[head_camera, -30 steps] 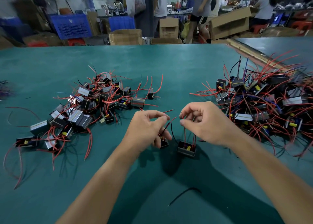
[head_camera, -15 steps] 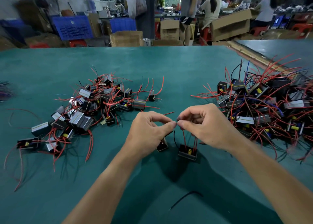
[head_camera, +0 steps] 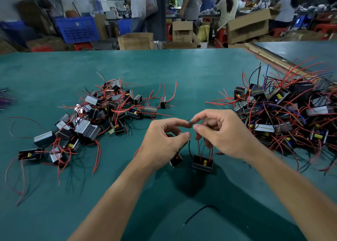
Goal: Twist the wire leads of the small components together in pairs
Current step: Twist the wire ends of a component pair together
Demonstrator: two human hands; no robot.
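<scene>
A green table [head_camera: 164, 67] carried two heaps of small components: a bigger tangle [head_camera: 284, 113] at the right and a looser spread [head_camera: 94, 116] at the left. Near the middle, the left hand [head_camera: 162, 142] and right hand [head_camera: 224, 133] met fingertip to fingertip, each pinching wire ends. Two black components [head_camera: 202, 163] hung just below them, open tops up, thin red and black leads [head_camera: 199, 149] running nearly straight upward into the fingers. A loose black wire [head_camera: 200, 211] lay nearer.
</scene>
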